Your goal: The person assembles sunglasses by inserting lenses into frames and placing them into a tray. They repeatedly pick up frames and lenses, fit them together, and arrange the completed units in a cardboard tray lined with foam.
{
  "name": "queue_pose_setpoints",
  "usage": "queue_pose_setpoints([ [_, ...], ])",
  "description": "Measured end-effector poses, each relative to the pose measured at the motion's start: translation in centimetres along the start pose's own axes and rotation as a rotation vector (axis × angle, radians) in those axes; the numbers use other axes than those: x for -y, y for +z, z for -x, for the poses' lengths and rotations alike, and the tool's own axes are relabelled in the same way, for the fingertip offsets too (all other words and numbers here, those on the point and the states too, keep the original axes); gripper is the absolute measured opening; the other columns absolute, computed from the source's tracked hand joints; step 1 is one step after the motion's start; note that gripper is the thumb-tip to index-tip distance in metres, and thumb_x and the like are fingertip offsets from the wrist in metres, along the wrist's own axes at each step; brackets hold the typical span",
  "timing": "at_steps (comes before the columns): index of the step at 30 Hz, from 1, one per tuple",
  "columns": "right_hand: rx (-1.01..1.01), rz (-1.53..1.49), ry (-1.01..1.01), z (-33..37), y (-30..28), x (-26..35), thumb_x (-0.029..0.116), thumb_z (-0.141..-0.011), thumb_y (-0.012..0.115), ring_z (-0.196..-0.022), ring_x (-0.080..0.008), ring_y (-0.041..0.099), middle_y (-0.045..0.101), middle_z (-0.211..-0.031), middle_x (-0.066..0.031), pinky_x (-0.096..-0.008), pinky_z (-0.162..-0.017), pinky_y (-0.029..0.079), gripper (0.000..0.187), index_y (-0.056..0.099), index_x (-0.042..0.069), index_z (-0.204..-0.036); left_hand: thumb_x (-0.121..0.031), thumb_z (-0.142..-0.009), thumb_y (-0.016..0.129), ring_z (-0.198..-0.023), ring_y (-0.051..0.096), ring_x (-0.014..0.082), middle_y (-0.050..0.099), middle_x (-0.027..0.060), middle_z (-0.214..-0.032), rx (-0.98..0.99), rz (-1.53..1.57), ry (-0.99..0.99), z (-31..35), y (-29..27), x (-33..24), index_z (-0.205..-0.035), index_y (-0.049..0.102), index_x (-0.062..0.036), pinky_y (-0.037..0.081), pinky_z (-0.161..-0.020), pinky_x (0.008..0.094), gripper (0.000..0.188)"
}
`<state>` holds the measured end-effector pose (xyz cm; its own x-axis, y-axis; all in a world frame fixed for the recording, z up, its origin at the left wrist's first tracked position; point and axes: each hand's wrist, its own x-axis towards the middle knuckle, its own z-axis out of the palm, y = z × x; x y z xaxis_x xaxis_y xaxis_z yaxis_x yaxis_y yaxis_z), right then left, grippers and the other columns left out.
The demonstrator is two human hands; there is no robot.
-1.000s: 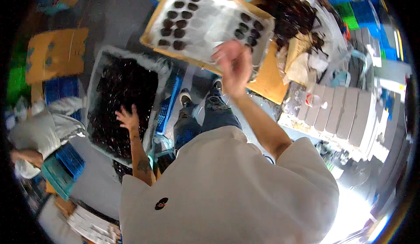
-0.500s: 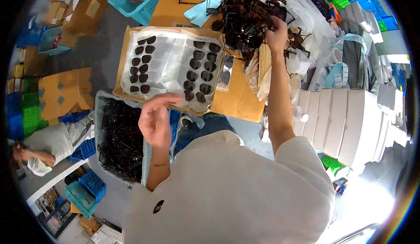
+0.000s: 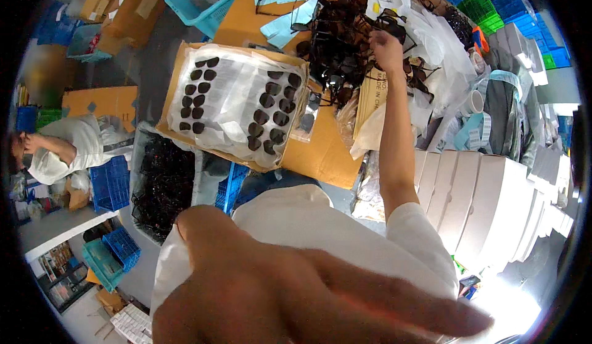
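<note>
A heap of dark sunglasses [image 3: 339,48] covers the far part of the table. At its right side my right hand [image 3: 387,51] has its fingers curled closed on a pair of sunglasses, which is mostly hidden among the others. My left hand [image 3: 271,294] is raised very close to the camera, large and blurred. Its fingers stretch out to the right and nothing shows in them. Left of the heap lies a shallow cardboard box [image 3: 237,157] lined with white paper. Dark sunglass lenses [image 3: 269,100] rest in it in paired columns on both sides.
Blue paper strips [image 3: 290,24] lie beyond the box. Below the box's left side stands a grey bin [image 3: 143,153] full of dark frames. White cartons [image 3: 475,202] stand in a row at right. Another person [image 3: 68,149] works at far left.
My left hand has come up from the box's near edge toward the camera. My right hand stays at the heap, shifted slightly. The whole view has tilted a little.
</note>
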<state>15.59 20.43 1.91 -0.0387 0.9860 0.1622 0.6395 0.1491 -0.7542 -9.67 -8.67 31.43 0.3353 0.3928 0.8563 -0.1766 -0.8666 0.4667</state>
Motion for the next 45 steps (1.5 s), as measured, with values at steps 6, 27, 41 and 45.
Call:
queue_pose_setpoints([
  [6,-0.287,0.199,-0.014,-7.3,-0.8,-1.0,0.017,-0.078,0.061,-0.089,-0.0333,0.066,0.070,-0.093,-0.0137,-0.0419,-0.081,0.052,0.031,0.069,0.010,-0.107,-0.025,-0.097,0.045,-0.098,0.058,0.0270,0.061,0.0178,-0.104,0.042,-0.171,-0.003,-0.7,-2.1,0.2,-0.114,0.053,-0.0005,0.046,-0.088,0.0407,0.031],
  [27,-0.258,-0.088,-0.147,-11.0,7.9,3.4,0.017,-0.067,0.073,-0.089,-0.0404,0.063,0.066,-0.093,-0.0224,-0.0441,-0.081,0.050,0.048,0.056,-0.003,-0.108,-0.020,-0.096,0.045,-0.100,0.056,0.0202,0.060,0.0119,-0.099,0.149,-0.603,-0.033,-0.7,-9.1,-0.6,-0.110,0.056,-0.0016,0.045,-0.089,0.0337,0.026],
  [41,-0.227,-0.763,0.293,-2.2,-6.2,5.5,0.001,-0.081,0.068,-0.058,-0.0164,0.062,0.065,-0.078,-0.0106,-0.0296,-0.052,0.048,0.021,0.053,-0.003,-0.094,-0.001,-0.087,0.057,-0.091,0.058,0.0158,0.059,0.0065,-0.097,-0.455,0.281,-0.995,20.9,5.2,13.7,-0.106,0.053,-0.0034,0.048,-0.085,0.0305,0.019],
  [45,-0.126,-0.930,0.313,0.0,-8.1,4.5,-0.002,-0.085,0.061,-0.052,-0.0194,0.058,0.065,-0.076,-0.0175,-0.0301,-0.048,0.047,0.016,0.050,-0.005,-0.097,-0.008,-0.096,0.052,-0.100,0.059,0.0166,0.059,0.0092,-0.107,-0.135,0.598,-1.180,22.5,10.2,11.4,-0.119,0.044,-0.0031,0.048,-0.088,0.0295,0.024],
])
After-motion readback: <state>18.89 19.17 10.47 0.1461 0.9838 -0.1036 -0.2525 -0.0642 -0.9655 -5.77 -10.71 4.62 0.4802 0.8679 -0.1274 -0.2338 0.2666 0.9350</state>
